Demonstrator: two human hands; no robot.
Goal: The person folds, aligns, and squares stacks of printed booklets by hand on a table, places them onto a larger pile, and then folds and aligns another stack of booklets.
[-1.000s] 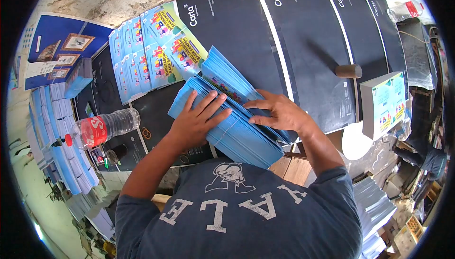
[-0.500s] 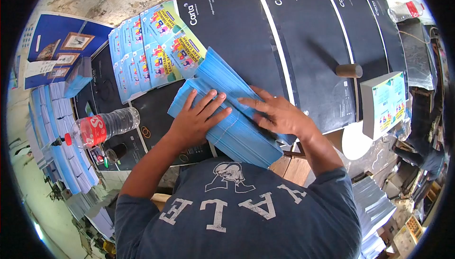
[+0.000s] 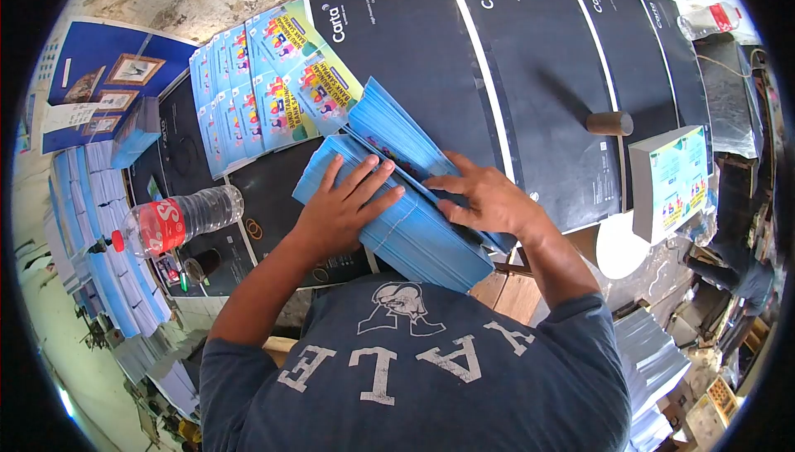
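A thick bundle of blue booklets [image 3: 422, 241] lies slanted on the table in front of me, with a thin string or line across its top. My left hand [image 3: 352, 199] rests flat on it, fingers spread. Beyond it, a second group of blue booklets [image 3: 387, 117] leans away, and a dark gap with a printed cover shows between the two. My right hand [image 3: 484, 195] has its bent fingers and thumb on the edges of this far group, gripping some of them; the fingertips are partly hidden.
Printed booklet covers [image 3: 286, 92] lie overlapped at the back left. A plastic bottle with a red label [image 3: 178, 222] lies on its side at left. To the right are a brown cylinder [image 3: 610, 123] and a thick booklet stack [image 3: 675, 183]. Another bottle [image 3: 710, 20] is at the far right.
The gap between the two groups of booklets has widened, showing a printed cover. My right hand has shifted slightly, its fingers more bent; my left hand has stayed in place.
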